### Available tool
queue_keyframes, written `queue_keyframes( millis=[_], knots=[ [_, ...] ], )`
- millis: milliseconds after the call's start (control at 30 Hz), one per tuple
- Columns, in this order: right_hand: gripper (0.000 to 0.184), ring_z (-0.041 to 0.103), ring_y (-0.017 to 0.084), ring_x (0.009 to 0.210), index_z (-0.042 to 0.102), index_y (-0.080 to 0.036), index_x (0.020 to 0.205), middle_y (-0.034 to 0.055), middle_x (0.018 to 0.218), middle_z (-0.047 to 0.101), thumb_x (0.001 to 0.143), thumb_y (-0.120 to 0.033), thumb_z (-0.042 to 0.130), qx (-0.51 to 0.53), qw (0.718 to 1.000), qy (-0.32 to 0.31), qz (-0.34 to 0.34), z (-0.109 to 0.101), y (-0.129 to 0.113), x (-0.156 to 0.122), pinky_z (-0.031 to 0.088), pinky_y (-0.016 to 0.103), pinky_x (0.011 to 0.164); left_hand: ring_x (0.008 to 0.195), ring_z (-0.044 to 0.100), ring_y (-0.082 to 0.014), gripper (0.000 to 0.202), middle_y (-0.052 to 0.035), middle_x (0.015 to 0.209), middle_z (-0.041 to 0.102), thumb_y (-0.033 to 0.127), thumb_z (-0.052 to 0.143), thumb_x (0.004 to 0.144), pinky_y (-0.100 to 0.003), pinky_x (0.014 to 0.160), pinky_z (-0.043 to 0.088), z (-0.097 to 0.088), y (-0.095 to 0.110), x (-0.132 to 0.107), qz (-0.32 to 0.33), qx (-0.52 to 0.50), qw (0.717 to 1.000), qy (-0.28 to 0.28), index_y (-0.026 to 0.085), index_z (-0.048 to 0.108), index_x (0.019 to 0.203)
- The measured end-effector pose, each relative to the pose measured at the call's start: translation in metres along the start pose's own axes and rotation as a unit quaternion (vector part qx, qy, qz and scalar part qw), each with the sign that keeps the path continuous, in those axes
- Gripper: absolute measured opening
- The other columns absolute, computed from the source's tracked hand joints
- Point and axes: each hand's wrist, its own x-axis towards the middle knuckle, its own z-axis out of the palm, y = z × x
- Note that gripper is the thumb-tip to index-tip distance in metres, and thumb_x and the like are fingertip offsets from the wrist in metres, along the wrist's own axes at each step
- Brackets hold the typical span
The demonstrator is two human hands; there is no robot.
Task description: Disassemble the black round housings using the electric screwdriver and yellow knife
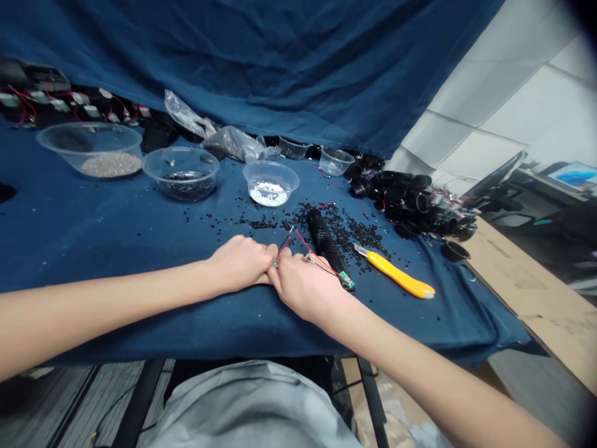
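My left hand [240,261] and my right hand [305,287] rest together on the blue cloth [93,230], fingers curled and pinched around thin red and black wires [285,244]. The wires run to a black cylindrical part [324,239] lying just right of my hands, with a small green circuit board [347,283] at its near end. Small black pieces [345,227] lie scattered around it.
A yellow utility knife [396,275] lies to the right. Clear plastic bowls hold grey bits [93,149], dark bits [181,173] and white bits [270,183]. A heap of black cylinder parts [410,202] sits at the right edge. Plastic bags [224,140] and wired parts [69,102] lie at the back.
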Motion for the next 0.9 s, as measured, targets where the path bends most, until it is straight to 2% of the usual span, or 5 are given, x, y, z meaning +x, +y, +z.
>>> queue_keyframes(
  millis=[233,467,633,733,900],
  knots=[
    [0.023,0.062,0.013,0.077,0.059,-0.012,0.113,0.0038,0.094,0.061,0.100,-0.031,0.056,-0.051,0.997,0.014,-0.049,-0.016,0.006,-0.008,0.056,0.028,0.069,0.075,0.074,-0.0351,0.033,-0.0143,0.082,0.075,0.043,0.056,0.094,-0.037,0.061,0.055,-0.011,0.009,-0.008,-0.002,0.027,1.000,0.010,0.011,0.064,0.094],
    [0.020,0.063,0.013,0.080,0.060,-0.012,0.113,0.0029,0.092,0.061,0.099,-0.027,0.059,-0.096,0.992,-0.032,-0.073,-0.020,0.005,-0.008,0.057,0.028,0.069,0.072,0.074,-0.0350,0.021,-0.0134,0.081,0.075,0.030,0.053,0.086,-0.040,0.059,0.057,-0.022,0.014,-0.006,-0.017,0.029,0.999,0.020,0.012,0.064,0.091],
    [0.020,0.063,0.015,0.084,0.060,-0.012,0.112,0.0039,0.096,0.062,0.098,-0.026,0.059,-0.111,0.988,-0.052,-0.095,-0.027,0.005,-0.010,0.057,0.030,0.072,0.069,0.073,-0.0360,0.022,-0.0149,0.077,0.074,0.025,0.052,0.079,-0.042,0.059,0.057,-0.022,0.014,-0.001,-0.040,0.028,0.999,0.009,0.011,0.064,0.091],
    [0.018,0.063,0.014,0.082,0.061,-0.011,0.108,0.0034,0.093,0.062,0.098,-0.026,0.060,-0.116,0.986,-0.070,-0.098,-0.032,0.004,-0.013,0.057,0.029,0.071,0.070,0.074,-0.0325,0.019,-0.0136,0.076,0.074,0.026,0.054,0.083,-0.042,0.063,0.058,-0.019,0.017,0.000,-0.045,0.032,0.998,-0.003,0.012,0.065,0.086],
    [0.017,0.063,0.014,0.081,0.062,-0.010,0.104,0.0031,0.091,0.062,0.098,-0.026,0.060,-0.118,0.984,-0.081,-0.101,-0.034,0.005,-0.014,0.057,0.028,0.071,0.070,0.071,-0.0220,0.020,-0.0071,0.080,0.073,0.030,0.060,0.090,-0.038,0.068,0.058,-0.018,0.021,0.000,-0.062,0.048,0.997,-0.014,0.012,0.064,0.093]
  ],
)
